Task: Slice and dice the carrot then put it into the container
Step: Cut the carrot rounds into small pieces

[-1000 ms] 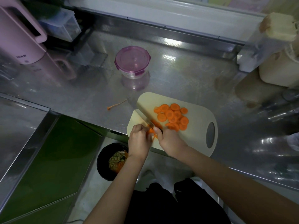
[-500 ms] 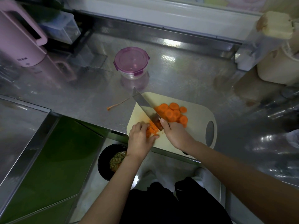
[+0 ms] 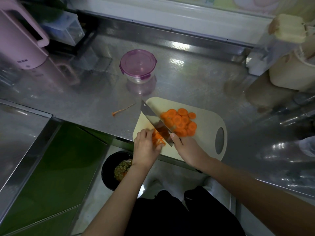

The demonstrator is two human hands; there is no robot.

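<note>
Carrot stack (image 3: 158, 139) near-left on cutting board (image 3: 207, 133), steadied under curled left grip (image 3: 146, 148) against sliding; right grip (image 3: 187, 149) clenched round knife (image 3: 151, 116), blade dicing. Slices (image 3: 180, 120) heaped right, awaiting; container (image 3: 138, 65) far, lidded.

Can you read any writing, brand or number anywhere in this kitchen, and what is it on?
On the pink plastic kettle: a short white marking low on its side, too small and blurred to read.
On the round clear container with a purple lid, the steel cleaver and the cream cutting board: no writing visible.
</note>
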